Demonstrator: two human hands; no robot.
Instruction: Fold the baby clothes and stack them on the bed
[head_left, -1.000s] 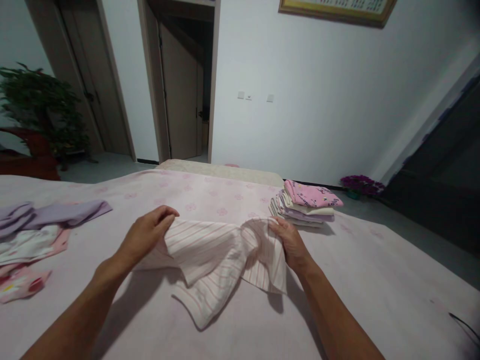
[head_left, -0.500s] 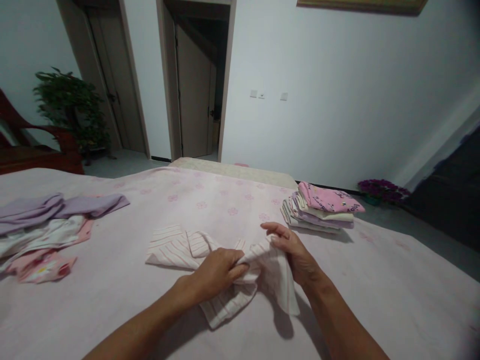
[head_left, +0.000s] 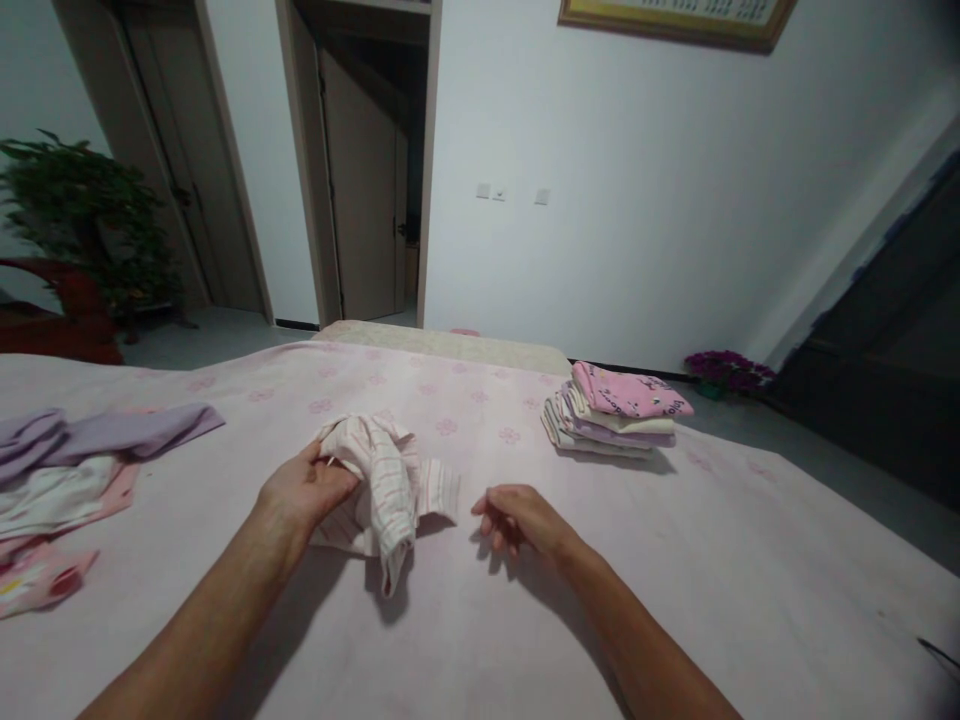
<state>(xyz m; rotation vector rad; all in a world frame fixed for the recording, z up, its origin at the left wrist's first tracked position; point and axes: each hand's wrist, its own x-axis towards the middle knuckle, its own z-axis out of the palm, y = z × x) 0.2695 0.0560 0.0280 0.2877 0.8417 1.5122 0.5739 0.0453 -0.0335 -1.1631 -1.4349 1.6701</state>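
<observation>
A white garment with thin pinkish stripes (head_left: 390, 475) is bunched up in the middle of the bed. My left hand (head_left: 307, 490) pinches its left side, lifting part of it off the sheet. One tube-like end hangs toward me, and another end with a straight hem (head_left: 439, 490) lies to the right. Whether it is a top or trousers, I cannot tell. Just right of that hem, my right hand (head_left: 517, 520) hovers low over the sheet, empty, its fingers loosely bent and a little apart.
A neat stack of folded clothes (head_left: 615, 415), pink on top, sits at the right rear of the bed. Loose purple, white and pink clothes (head_left: 67, 470) lie at the left. The flowered pink sheet (head_left: 480, 630) covers the bed. Beyond it stands a beige padded edge (head_left: 442, 342).
My right hand has let go of the garment and dropped beside it. My left hand has moved left, gathering and lifting the cloth. The view has turned slightly right.
</observation>
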